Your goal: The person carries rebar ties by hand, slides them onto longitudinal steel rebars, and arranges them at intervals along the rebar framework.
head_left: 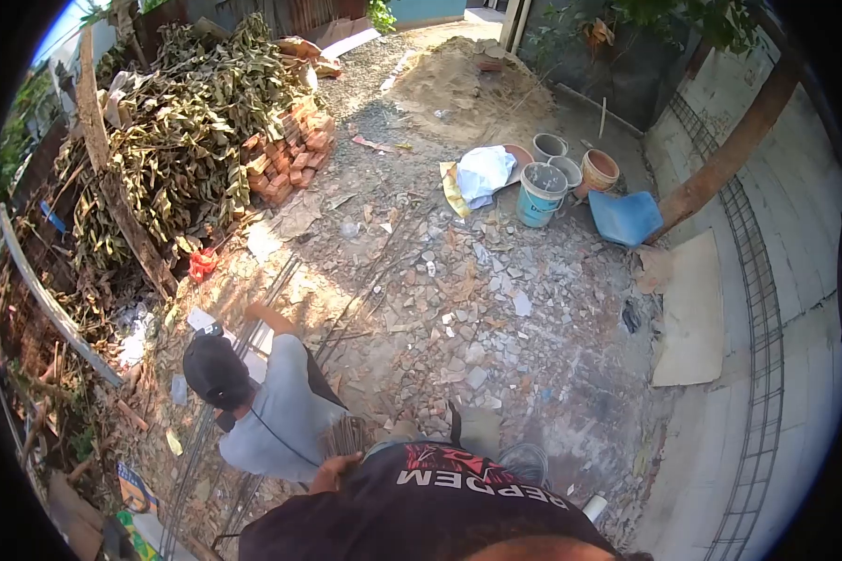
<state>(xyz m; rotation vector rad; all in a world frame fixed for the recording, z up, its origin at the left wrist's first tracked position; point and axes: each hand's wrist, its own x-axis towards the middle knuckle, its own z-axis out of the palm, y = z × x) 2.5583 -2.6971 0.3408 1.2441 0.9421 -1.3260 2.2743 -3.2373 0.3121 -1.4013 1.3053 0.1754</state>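
Observation:
My left hand (pixel 335 470) is at the bottom centre, beside the black shirt on my body, with its fingers closed around a bundle of thin brown rods (pixel 348 437). The rods' tips spread upward and away from the fist. My right hand does not appear. Just left of the bundle, a co-worker in a grey shirt (pixel 285 421) and a dark cap crouches low. The co-worker's outstretched hand (pixel 255 311) is over long thin metal bars (pixel 279 292) on the ground.
Rubble (pixel 477 318) covers the ground. Dry leaves (pixel 178 131) and bricks (pixel 295 154) are piled at the upper left. Further off are buckets (pixel 539 208), a blue chair seat (pixel 624 217) and a sand heap (pixel 468 89). A mesh frame (pixel 767 337) leans along the right wall.

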